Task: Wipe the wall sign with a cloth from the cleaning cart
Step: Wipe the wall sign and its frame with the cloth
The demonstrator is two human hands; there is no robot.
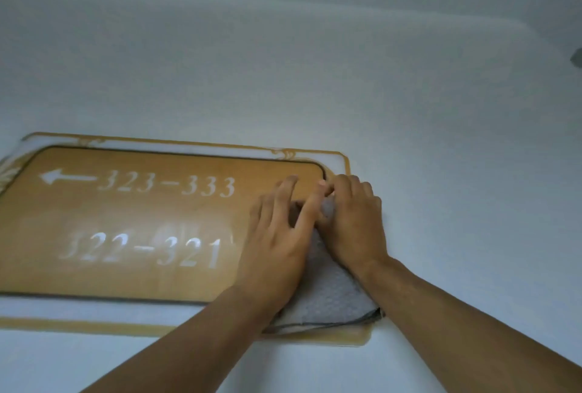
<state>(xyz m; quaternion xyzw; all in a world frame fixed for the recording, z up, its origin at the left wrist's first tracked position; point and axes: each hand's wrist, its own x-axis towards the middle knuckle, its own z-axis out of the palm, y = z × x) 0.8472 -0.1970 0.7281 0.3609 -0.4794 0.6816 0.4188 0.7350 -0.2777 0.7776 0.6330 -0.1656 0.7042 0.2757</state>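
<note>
Both the left hand (277, 244) and right hand (352, 222) lay flat, fingers spread, pressing the folded grey cloth (330, 298) against the wall sign (132, 222) at its right edge, apparently for firm wiping contact.

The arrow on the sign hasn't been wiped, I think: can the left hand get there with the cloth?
Probably yes. The left hand presses the cloth at the sign's right end; nothing lies between it and the arrow.
</note>
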